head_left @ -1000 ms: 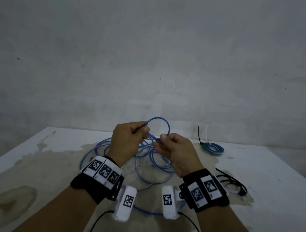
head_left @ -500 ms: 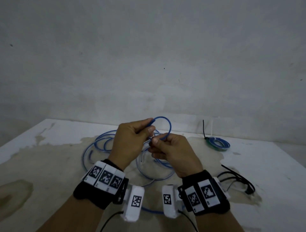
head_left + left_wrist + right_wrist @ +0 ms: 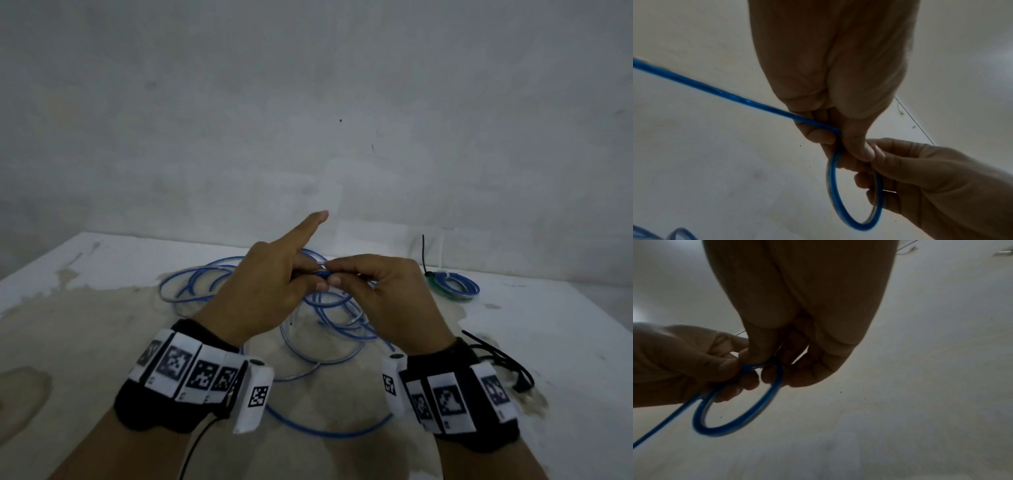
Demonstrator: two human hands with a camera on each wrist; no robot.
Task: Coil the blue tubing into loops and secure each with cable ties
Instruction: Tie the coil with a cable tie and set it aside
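Observation:
Blue tubing [image 3: 322, 308] lies in loose tangled loops on the stained white table [image 3: 85, 325]. One end of it is formed into a small loop [image 3: 840, 216], also seen in the right wrist view as the small loop [image 3: 735, 423]. My left hand [image 3: 310, 274] pinches the tubing at the loop's crossing between thumb and lower fingers, its index finger pointing straight out. My right hand [image 3: 337, 275] pinches the same crossing from the right, fingers curled round the loop. Both hands meet above the tangle.
A finished blue coil [image 3: 454, 286] with a black cable tie [image 3: 424, 255] standing up from it lies at the back right. Loose black cable ties [image 3: 503, 363] lie to the right of my right wrist. A grey wall stands behind the table.
The small loop that stood up above my hands has dropped behind them. My hands have closed together and my left index finger has straightened out.

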